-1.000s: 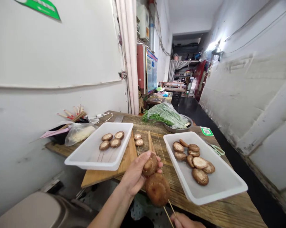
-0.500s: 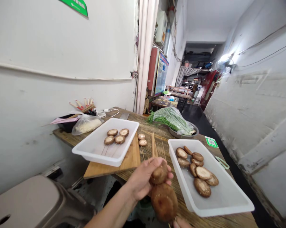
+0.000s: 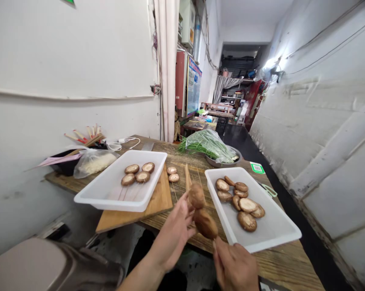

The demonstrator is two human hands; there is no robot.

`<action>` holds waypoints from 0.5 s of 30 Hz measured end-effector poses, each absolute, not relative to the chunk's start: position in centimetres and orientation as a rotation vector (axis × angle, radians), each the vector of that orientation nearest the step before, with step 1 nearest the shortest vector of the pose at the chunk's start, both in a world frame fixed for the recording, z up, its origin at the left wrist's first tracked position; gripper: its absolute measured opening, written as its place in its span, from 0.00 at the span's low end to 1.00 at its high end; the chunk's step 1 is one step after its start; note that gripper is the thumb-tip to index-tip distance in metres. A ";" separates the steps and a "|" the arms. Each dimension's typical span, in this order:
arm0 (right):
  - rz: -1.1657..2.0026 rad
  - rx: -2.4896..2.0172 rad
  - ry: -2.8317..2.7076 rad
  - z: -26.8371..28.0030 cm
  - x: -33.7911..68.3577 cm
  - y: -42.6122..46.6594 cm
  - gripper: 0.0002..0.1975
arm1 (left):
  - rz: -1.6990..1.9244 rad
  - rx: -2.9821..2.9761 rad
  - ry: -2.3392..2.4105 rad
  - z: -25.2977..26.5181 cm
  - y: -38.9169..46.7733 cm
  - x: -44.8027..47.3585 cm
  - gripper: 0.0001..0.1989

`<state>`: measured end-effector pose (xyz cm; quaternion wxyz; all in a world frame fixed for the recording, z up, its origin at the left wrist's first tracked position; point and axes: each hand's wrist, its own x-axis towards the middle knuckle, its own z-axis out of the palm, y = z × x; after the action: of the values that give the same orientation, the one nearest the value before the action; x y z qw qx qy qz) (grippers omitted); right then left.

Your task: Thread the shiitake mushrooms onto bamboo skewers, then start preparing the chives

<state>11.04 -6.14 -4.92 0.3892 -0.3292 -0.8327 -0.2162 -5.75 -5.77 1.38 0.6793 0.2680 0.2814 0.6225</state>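
Head view: two brown shiitake mushrooms [image 3: 205,224] are up between the person's hands, one beyond the other, over the near part of the wooden table [image 3: 285,262]. The right hand [image 3: 237,264] has its fingers closed just below the nearer cap, on what looks like a skewer [image 3: 214,240], mostly hidden. The left hand [image 3: 172,238] curls its fingers beside the caps; I can't tell whether they grip. Just right, a white plastic tray [image 3: 263,245] holds loose mushrooms [image 3: 247,221].

Glaring lamp [image 3: 271,64] at right, stretched edges
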 end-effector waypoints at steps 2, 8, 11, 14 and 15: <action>-0.598 -0.832 -2.158 -4.4 10.3 -6.3 0.08 | 1.460 0.539 0.651 1.0 -6.0 -5.0 0.22; -0.078 -0.889 -2.149 -3.8 9.8 -7.4 0.14 | 1.590 0.524 0.397 0.9 -5.0 -5.5 0.28; 0.776 -0.833 -2.141 -4.7 9.8 -7.7 0.14 | 1.579 0.527 0.333 1.3 -4.8 -6.7 0.29; 1.593 -0.695 -1.924 -6.1 9.0 -8.0 0.21 | 1.563 0.511 0.335 1.3 -4.7 -7.5 0.20; 1.722 -0.661 -1.845 -6.5 8.7 -8.0 0.22 | 1.552 0.515 0.328 1.1 -4.8 -7.7 0.16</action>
<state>8.73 -8.01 -6.49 0.2632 -0.2444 -0.6822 0.6369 -7.69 -4.75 1.11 0.6718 0.2288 0.1456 0.6893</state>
